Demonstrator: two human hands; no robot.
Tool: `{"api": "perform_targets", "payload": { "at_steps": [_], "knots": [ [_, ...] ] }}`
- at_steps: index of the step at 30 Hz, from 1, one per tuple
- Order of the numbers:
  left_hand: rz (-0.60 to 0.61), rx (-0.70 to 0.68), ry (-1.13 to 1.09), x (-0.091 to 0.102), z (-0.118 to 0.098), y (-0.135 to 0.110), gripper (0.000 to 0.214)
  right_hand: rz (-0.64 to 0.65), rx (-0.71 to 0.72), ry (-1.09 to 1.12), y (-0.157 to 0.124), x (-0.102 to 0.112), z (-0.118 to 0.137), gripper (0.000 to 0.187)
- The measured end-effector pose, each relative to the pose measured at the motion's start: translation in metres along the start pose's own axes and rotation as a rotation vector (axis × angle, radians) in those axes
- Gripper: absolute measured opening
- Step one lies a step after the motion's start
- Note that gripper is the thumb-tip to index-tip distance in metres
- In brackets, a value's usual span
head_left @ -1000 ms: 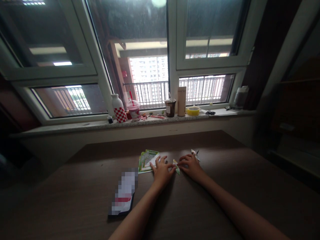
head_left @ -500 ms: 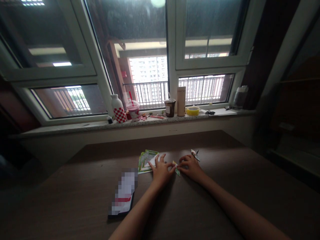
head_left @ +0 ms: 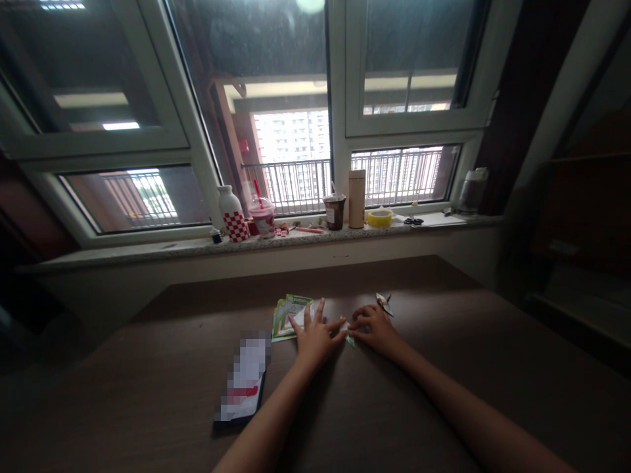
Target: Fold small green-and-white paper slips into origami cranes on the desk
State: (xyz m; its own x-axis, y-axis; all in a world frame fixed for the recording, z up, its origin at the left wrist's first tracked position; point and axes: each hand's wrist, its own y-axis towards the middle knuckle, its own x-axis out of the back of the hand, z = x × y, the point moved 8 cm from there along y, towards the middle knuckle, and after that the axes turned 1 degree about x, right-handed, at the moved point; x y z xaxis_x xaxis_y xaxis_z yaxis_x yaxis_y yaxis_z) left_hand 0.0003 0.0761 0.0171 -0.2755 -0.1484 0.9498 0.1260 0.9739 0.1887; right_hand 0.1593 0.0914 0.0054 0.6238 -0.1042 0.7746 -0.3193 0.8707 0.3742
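Observation:
Both my hands rest on the dark wooden table [head_left: 148, 368] and meet over a small folded paper piece [head_left: 349, 337] with green print. My left hand [head_left: 315, 336] has its fingers stretched out while its thumb presses the paper's left side. Curled fingers of my right hand [head_left: 375, 328] pinch the paper's right side. Under the left fingertips lies a fanned stack of green-and-white paper sheets [head_left: 286, 316]. A small folded paper figure [head_left: 384, 303] stands just beyond my right hand.
A phone [head_left: 244, 386] lies on the table to the left of my left forearm. The window sill [head_left: 162, 247] carries a red-checked bottle [head_left: 233, 213], a pink cup with a straw [head_left: 262, 215], a dark cup [head_left: 334, 211], a tall beige flask [head_left: 357, 198], yellow tape [head_left: 380, 217] and scissors [head_left: 413, 221].
My left fingers have straightened and spread over the green sheets. The small paper piece is now more hidden between my hands. My right hand has hardly moved.

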Motion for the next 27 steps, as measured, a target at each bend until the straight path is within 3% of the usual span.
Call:
{"api": "perform_targets", "payload": {
  "at_steps": [9,17,27],
  "knots": [
    [0.001,0.008,0.05,-0.0047,0.0043,0.0042,0.046,-0.012,0.004,-0.002,-0.0003,0.0001,0.0001,0.015],
    [0.07,0.026,0.062,-0.0051,0.0045,0.005,0.053,0.004,-0.004,0.008,-0.0002,-0.0007,-0.0004,0.016],
    [-0.006,0.017,0.029,-0.007,0.0044,0.001,0.059,-0.007,-0.002,-0.001,-0.0023,-0.0006,0.0013,0.013]
  ]
}}
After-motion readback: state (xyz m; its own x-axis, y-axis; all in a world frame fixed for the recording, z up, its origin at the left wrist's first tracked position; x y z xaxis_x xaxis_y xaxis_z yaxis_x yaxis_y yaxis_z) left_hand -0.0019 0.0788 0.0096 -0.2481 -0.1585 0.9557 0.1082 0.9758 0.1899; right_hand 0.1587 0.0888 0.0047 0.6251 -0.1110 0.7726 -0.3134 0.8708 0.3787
